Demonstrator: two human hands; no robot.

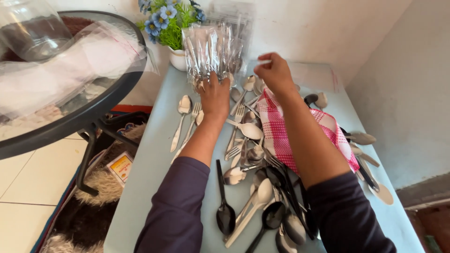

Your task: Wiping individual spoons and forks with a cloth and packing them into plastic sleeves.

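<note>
Pale blue-grey, the table (pixel 154 154) we work at runs up to a white wall, and we take the pink checked cloth (pixel 281 131) near its middle as our landmark. Much of that cloth is covered by our right forearm, and the cutlery under it shows only as handles poking out at its edges. Beyond the cloth and to its left, our left hand (pixel 214 96) grips the lower edge of a clear plastic bag (pixel 211 51); the fingers curl behind the film, so we see only the back of the hand and knuckles. Inside the bag stand long silver pieces, but glare on the plastic keeps us from telling spoons from forks. Just beyond the cloth's far end, our right hand (pixel 275 72) is pinched at the bag's right edge, fingertips closed on the film or something small and pale; we cannot tell which. Left of the cloth lie loose spoons and forks (pixel 236 136); nearer us, black and silver spoons (pixel 262 211) overlap in a heap, some cut off by the frame. Behind the bag, a white pot of blue flowers (pixel 171 28) is half hidden. Further left, a round glass table (pixel 70 70) carries more clear bags whose contents we cannot make out.
</note>
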